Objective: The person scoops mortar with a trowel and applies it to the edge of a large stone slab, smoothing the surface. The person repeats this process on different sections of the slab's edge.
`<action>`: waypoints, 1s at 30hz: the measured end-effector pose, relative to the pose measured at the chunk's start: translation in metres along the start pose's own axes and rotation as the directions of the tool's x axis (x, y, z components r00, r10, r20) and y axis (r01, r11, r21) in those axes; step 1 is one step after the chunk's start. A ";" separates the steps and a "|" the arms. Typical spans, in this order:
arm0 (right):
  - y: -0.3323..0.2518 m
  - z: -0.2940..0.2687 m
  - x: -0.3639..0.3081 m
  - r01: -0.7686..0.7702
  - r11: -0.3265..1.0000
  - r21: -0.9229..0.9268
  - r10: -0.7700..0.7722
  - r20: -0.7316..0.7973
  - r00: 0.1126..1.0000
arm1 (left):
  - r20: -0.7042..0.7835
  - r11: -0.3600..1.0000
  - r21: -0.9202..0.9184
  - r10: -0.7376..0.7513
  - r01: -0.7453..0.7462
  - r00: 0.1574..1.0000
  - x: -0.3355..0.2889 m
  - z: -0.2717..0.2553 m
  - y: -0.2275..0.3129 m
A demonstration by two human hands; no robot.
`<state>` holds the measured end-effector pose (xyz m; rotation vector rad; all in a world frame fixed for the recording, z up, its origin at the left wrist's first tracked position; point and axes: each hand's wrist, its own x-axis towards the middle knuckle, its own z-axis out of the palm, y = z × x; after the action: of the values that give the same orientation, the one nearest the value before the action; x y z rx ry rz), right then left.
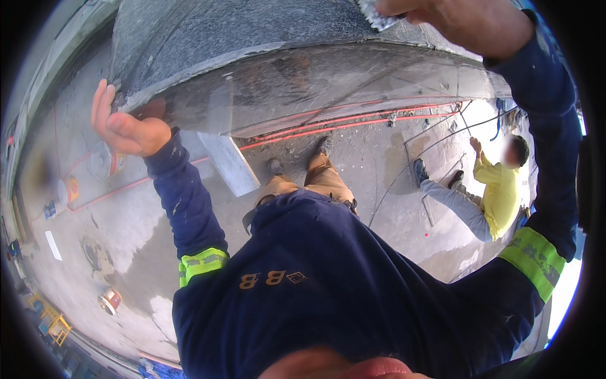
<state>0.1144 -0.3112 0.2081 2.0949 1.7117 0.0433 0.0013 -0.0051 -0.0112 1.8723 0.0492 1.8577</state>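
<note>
A large grey stone slab (246,38) spans the top of the view, with a rough, speckled upper face and a smoother, darker front face. My right hand (464,22) grips a scrub brush (379,18) with white and grey bristles, pressed near the slab's upper face. Part of the brush is hidden by my fingers and cut off by the picture's upper edge. At the slab's left corner is my left hand (136,129), its fingers apart and the thumb out. It holds nothing, and its fingertips appear to touch the corner.
Below the slab, red hoses (328,126) cross the concrete floor near a pale board (230,164). On the right, a person in a yellow shirt (502,196) sits near dark cables (442,134). Buckets (110,300) stand on the left.
</note>
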 end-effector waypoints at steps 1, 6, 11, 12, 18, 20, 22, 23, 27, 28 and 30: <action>0.005 0.001 -0.004 -0.028 0.999 -0.027 0.029 0.033 0.999 | 0.007 1.000 0.010 0.024 -0.024 1.000 0.001 0.000 -0.001; 0.004 -0.001 -0.010 -0.026 0.986 0.162 0.043 -0.100 0.994 | 0.018 0.998 0.019 0.059 -0.060 0.998 0.000 0.000 -0.005; -0.012 0.001 0.006 0.021 0.967 0.255 0.004 -0.097 0.995 | 0.008 0.998 0.011 0.054 -0.054 0.998 -0.001 -0.001 -0.006; -0.014 0.001 0.005 0.024 0.964 0.267 -0.001 -0.085 0.996 | 0.009 0.999 0.007 0.054 -0.054 0.998 -0.001 0.000 -0.006; -0.004 0.005 -0.004 0.025 0.995 0.095 -0.022 -0.037 0.999 | 0.011 0.996 0.022 0.083 -0.083 0.996 0.002 -0.005 -0.007; 0.008 0.011 -0.009 0.011 1.000 0.002 -0.011 -0.010 1.000 | -0.001 0.997 0.023 0.072 -0.072 0.997 0.002 -0.006 -0.007; 0.010 0.010 -0.040 -0.125 0.988 -0.090 0.135 0.117 0.984 | 0.002 0.996 -0.081 0.030 -0.030 1.000 -0.008 0.016 -0.005; 0.023 0.019 -0.035 -0.121 0.984 -0.132 0.130 0.065 0.989 | 0.002 0.998 -0.018 0.054 -0.054 0.999 -0.003 0.004 -0.006; 0.015 0.006 -0.039 -0.187 0.977 0.104 0.193 -0.055 0.980 | 0.002 0.998 -0.002 0.070 -0.070 0.998 -0.001 0.003 -0.006; 0.008 0.001 -0.037 -0.169 0.973 0.157 0.182 -0.073 0.981 | 0.003 0.998 -0.005 0.069 -0.069 0.998 -0.001 0.005 -0.005; -0.004 -0.006 -0.027 -0.137 0.966 0.219 0.158 -0.084 0.984 | 0.004 0.997 0.006 0.076 -0.076 0.997 0.000 0.003 -0.006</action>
<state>0.1031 -0.3339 0.2184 2.4129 1.6777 0.0106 0.0055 -0.0010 -0.0136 1.9069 -0.0178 1.9063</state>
